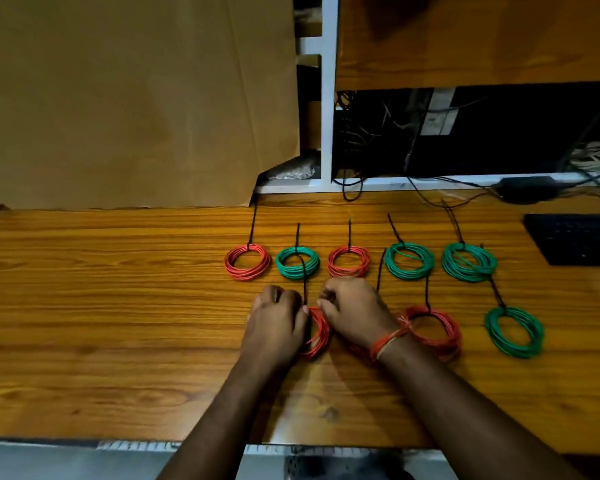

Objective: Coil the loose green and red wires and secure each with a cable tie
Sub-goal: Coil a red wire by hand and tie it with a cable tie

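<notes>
Red wire, wound into a coil (317,332), lies on the wooden table (118,306) low in the middle of the frame, caught between my two hands. My left hand (276,320) has its fingers curled round the coil's left side, I judge to keep the loops from springing apart. My right hand (352,311) is curled at the coil's top; it seems to pinch there, where a black cable tie (305,282) rises from between my hands, though the fingertips are hidden. I take it I am drawing the tie snug.

Just right of my right wrist lies a tied red coil (433,332), and farther right a tied green coil (513,332), their tie tails pointing up the frame.

Beyond my hands runs a row of five more tied coils, red and green, lined up so finished work stays apart.

At the upper left stands a cardboard sheet (118,98); at the right edge, a dark keyboard (579,237).
</notes>
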`<action>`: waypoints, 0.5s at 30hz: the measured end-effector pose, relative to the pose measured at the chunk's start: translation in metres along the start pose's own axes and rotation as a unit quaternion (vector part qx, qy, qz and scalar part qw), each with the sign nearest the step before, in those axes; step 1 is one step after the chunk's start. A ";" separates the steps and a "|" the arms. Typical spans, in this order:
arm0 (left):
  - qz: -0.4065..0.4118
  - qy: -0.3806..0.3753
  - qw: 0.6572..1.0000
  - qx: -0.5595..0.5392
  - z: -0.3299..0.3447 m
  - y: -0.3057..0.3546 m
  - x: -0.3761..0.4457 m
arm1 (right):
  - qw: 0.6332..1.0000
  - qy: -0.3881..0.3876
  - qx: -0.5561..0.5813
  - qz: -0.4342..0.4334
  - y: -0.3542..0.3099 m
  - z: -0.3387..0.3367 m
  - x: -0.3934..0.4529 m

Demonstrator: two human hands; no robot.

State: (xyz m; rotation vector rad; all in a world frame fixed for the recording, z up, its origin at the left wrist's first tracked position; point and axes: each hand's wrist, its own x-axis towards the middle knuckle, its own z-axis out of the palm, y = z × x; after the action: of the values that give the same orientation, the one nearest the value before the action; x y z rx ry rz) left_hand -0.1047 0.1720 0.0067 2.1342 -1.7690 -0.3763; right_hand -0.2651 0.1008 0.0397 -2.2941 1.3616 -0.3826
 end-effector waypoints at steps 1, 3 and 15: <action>0.008 0.014 1.000 0.002 -0.003 0.006 0.000 | 1.000 0.021 0.013 -0.005 0.006 -0.005 -0.004; 0.036 0.055 0.998 0.005 -0.011 0.023 0.003 | 0.997 0.071 0.039 -0.004 0.020 -0.020 -0.013; 0.340 0.029 0.938 -0.057 0.065 0.245 0.023 | 0.967 0.225 0.035 0.112 0.179 -0.133 -0.122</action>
State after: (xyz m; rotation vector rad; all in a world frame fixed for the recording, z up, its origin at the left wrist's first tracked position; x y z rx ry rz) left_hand -0.3456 0.1027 0.0522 1.3162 -2.2339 -0.2147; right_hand -0.5183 0.1029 0.0624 -2.0392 1.7679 -0.9016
